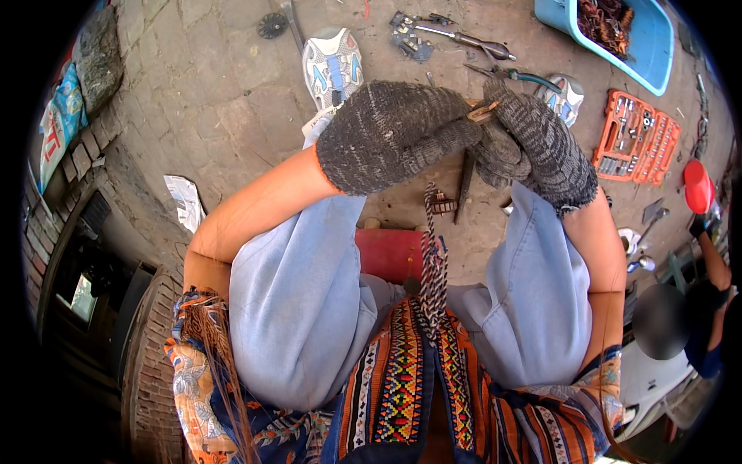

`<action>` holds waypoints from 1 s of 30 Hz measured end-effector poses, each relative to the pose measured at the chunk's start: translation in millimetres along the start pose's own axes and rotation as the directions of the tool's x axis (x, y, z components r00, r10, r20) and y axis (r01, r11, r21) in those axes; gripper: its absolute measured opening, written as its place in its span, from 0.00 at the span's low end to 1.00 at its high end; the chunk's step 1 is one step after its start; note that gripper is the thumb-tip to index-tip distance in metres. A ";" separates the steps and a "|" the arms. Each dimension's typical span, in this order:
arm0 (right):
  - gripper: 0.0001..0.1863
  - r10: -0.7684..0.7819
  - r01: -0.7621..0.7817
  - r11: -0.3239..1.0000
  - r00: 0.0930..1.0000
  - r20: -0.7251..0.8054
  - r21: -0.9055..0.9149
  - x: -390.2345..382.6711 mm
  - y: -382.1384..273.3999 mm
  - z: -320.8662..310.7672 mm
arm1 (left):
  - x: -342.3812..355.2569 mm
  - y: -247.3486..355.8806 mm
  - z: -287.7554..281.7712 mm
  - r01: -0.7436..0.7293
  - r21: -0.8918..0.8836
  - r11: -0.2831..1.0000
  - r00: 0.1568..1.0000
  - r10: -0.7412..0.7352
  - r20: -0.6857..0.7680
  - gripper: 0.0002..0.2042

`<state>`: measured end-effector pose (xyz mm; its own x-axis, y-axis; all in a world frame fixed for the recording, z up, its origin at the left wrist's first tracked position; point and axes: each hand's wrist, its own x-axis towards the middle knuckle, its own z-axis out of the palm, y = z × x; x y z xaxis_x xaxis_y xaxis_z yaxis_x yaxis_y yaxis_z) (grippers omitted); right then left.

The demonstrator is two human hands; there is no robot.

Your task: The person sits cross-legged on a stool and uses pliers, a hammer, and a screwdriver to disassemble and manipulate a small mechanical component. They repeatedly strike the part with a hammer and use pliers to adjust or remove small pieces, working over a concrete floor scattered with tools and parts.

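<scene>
Dark grey knitted gloves cover both of my hands, which meet above the ground beyond my knees. Between the fingertips shows a short copper-coloured piece [483,114], possibly bundled wire; the gloves hide most of it. My left hand [398,133] is closed, its fingers pressed together at the piece's left end. Closed too, my right hand [533,143] grips the other side with its fingers curled. On the ground below lies a small ridged copper-coloured part [442,204], beside a dark bar [465,185] that runs up under my right hand.
A blue tub [657,54] of reddish-brown wire scrap stands far right. Nearer is an orange open socket set [635,139]. A screwdriver-like tool [471,40] and pliers [525,76] lie ahead. Between my legs is a red seat [390,254]. Another person's arm [715,259] shows at right.
</scene>
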<state>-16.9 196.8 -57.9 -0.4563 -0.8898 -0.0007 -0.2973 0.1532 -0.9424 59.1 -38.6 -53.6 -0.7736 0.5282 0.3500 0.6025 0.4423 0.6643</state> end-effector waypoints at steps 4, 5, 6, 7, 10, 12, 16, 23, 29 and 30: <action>0.19 0.270 -0.262 0.909 0.963 0.020 0.325 -4.2 2.7 -0.9 | 1.2 2.6 0.7 0.235 -0.303 0.923 0.972 -0.228 0.059 0.13; 0.19 0.334 -0.312 0.856 0.942 0.018 0.411 -6.4 2.7 -2.8 | 2.4 2.4 0.2 0.264 -0.363 0.893 0.964 -0.258 0.067 0.13; 0.20 0.385 -0.345 0.803 0.923 0.017 0.486 -7.0 3.9 -4.1 | 3.3 2.0 -1.0 0.250 -0.362 0.898 0.967 -0.249 0.049 0.13; 0.20 0.414 -0.356 0.768 0.910 0.011 0.533 -7.5 3.7 -5.6 | 4.4 1.6 -2.1 0.234 -0.360 0.903 0.970 -0.239 0.032 0.13; 0.21 0.431 -0.352 0.766 0.902 -0.023 0.538 -6.0 -6.3 -8.9 | 6.2 -1.1 -4.9 0.120 -0.237 0.964 0.992 -0.128 -0.018 0.13; 0.22 0.395 -0.331 0.837 0.916 -0.063 0.436 3.4 -26.4 -11.3 | -0.4 -1.6 -5.9 0.149 -0.251 0.957 0.989 -0.144 0.039 0.13; 0.18 0.164 -0.185 0.969 0.977 -0.134 -0.163 10.8 -29.7 -12.1 | 1.2 -0.2 -7.6 0.050 -0.085 0.995 0.999 -0.051 -0.005 0.13; 0.20 -0.006 -0.035 0.954 0.991 -0.136 -0.298 8.3 -21.8 -13.5 | 3.8 1.0 -9.4 0.104 -0.070 0.992 0.994 -0.105 -0.015 0.13; 0.20 0.103 -0.077 0.884 0.994 0.033 -0.460 8.7 -30.0 -11.6 | 0.3 -2.0 -5.6 0.107 -0.152 0.983 0.993 -0.112 -0.024 0.12; 0.20 0.110 -0.076 0.888 0.993 0.048 -0.454 9.5 -29.3 -10.5 | -1.6 -1.7 -4.2 0.136 -0.179 0.974 0.990 -0.142 -0.018 0.12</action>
<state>-21.3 188.4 -26.8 -0.4453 -0.8873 -0.1201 -0.6098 0.3987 -0.6850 58.5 -43.3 -52.5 -0.8545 0.4473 0.2641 0.4465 0.3728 0.8134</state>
